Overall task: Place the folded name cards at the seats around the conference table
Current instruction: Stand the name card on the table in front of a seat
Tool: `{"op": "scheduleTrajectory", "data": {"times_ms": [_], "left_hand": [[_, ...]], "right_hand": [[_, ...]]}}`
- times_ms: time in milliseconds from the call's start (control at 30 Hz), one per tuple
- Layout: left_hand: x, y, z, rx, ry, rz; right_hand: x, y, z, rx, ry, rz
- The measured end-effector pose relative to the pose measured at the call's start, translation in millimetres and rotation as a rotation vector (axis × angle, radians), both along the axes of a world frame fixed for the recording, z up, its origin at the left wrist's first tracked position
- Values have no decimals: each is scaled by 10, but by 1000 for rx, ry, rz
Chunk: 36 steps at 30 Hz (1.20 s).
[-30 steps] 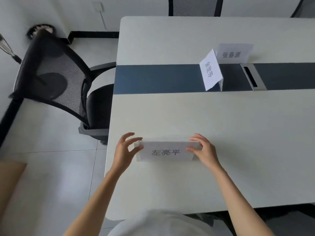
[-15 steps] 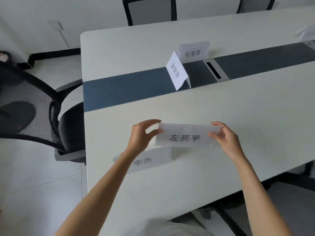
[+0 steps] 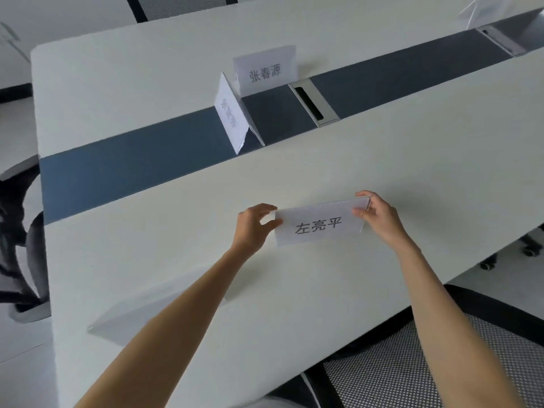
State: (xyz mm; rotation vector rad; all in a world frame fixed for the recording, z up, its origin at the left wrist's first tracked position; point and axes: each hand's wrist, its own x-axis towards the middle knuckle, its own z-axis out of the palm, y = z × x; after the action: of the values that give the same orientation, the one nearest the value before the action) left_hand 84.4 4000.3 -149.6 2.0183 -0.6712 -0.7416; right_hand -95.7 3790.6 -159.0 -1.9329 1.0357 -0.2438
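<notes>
Hands: left hand [image 3: 253,225] and right hand [image 3: 379,214] each pinch an end of the name card [image 3: 319,225], low over the table [image 3: 412,160] beside the chair [image 3: 412,363]. Placing step; next, set down square to seat.

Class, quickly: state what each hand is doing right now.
Left hand: pinching the name card at its left end.
Right hand: pinching its right end.
</notes>
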Motion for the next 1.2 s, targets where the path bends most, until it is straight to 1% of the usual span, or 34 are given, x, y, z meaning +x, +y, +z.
{"op": "scheduleTrajectory", "data": {"times_ms": [133,267,333,467,533,633,767,867,1000,1067,1200], "left_hand": [[-81,-95,-159,12,44,72],[-136,-127,-246,-15,35,119],[-172,-143,-275,-18,20,145],[-394,-57,-348,-19,120,315],[-553,30,-428,-13,167,285],[-687,69,-529,16,190,245],[-666,-102,-508,26,235,211],[-517,-323,-498,20,209,172],[-205,-707,-444,62,153,123],[-47,-904,-407,90,143,143],[215,-1217,-396,56,236,197]], "right_hand": [[11,-123,-226,-6,6,10],[30,-116,-339,-24,-14,-26],[37,-78,-381,11,-70,-99],[-23,102,-425,60,-168,-228],[-102,204,-477,75,-181,-261],[-190,307,-547,107,-199,-238],[-91,198,-567,205,-251,-248],[111,-45,-564,239,-260,-272],[480,-502,-570,188,-194,-267],[670,-732,-556,198,-203,-266],[993,-1107,-573,275,-233,-266]]}}
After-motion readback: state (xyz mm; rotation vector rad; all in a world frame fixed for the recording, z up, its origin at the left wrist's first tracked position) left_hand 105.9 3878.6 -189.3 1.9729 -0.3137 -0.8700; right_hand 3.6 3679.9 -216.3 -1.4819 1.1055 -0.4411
